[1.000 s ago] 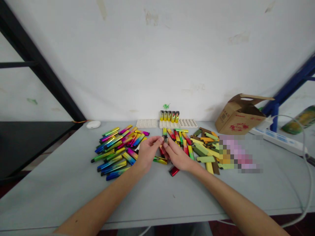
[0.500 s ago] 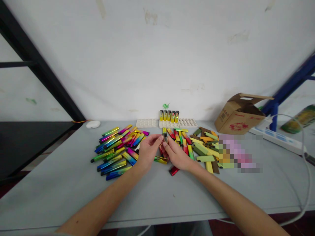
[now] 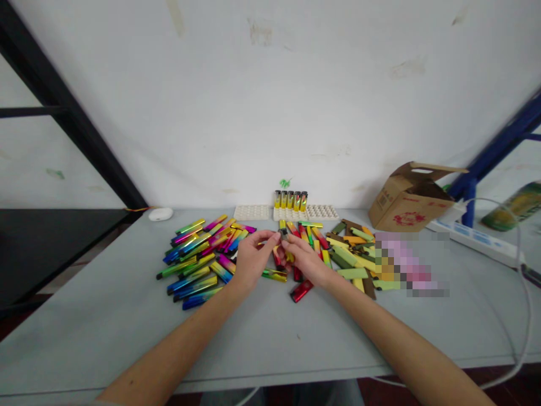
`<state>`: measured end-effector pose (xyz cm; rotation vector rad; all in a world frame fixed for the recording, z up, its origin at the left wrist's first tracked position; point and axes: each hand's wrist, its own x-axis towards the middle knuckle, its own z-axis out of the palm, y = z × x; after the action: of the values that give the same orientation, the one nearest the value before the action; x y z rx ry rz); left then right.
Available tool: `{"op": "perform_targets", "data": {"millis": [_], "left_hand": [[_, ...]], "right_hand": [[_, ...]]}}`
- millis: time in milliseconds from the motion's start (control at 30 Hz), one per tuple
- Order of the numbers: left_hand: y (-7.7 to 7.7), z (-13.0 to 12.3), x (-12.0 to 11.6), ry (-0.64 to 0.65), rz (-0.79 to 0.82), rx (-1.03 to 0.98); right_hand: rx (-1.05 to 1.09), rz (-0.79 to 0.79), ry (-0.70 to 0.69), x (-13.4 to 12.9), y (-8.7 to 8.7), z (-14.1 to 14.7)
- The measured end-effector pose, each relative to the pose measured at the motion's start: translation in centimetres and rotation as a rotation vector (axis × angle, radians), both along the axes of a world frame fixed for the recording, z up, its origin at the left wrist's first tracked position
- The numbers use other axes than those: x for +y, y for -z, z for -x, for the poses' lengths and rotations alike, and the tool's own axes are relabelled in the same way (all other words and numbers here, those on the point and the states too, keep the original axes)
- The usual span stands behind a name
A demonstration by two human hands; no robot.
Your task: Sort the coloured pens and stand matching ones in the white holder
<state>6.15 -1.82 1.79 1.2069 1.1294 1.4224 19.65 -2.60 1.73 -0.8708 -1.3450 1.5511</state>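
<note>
Two bare hands work over a grey table (image 3: 253,349); we take the middle tray (image 3: 289,216) as our landmark. On this pale tray we see five upright lighters (image 3: 291,201) standing in a row, dark tops uppermost. A left tray (image 3: 252,213) and a right tray (image 3: 323,213) flank it. On the near side of the middle tray, and apart from it, we find the held lighter (image 3: 284,232), its dark top showing between the fingertips and its body partly hidden. The left hand (image 3: 252,259) pinches it near the top between thumb and forefinger; the right hand (image 3: 307,260) is closed about its body. Nearer than the middle tray and to its left, we note a heap of rainbow lighters (image 3: 198,283); nearer and slightly right of it, red-and-yellow lighters (image 3: 316,247), some partly covered by the right hand. A red lighter (image 3: 301,291) lies on the tray's near side. Farther to the tray's right we see matt green and yellow pieces (image 3: 352,273), then a cardboard box (image 3: 409,211) with its flap raised.
</note>
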Motion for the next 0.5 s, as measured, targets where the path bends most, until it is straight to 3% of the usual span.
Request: {"op": "perform_targets", "data": {"millis": [133, 300, 500], "left_hand": [[0.1, 0.6, 0.4, -0.068, -0.007, 0.020], [0.0, 1.7, 1.1, -0.115, 0.036, 0.032], [0.3, 2.5, 1.8, -0.089, 0.071, 0.104]], "right_hand": [[0.264, 0.273, -0.029, 0.6, -1.1, -1.3], [0.381, 0.505, -0.079, 1.2, -1.8, -3.3], [0.411, 0.463, -0.032, 1.2, -1.7, -3.6]]}}
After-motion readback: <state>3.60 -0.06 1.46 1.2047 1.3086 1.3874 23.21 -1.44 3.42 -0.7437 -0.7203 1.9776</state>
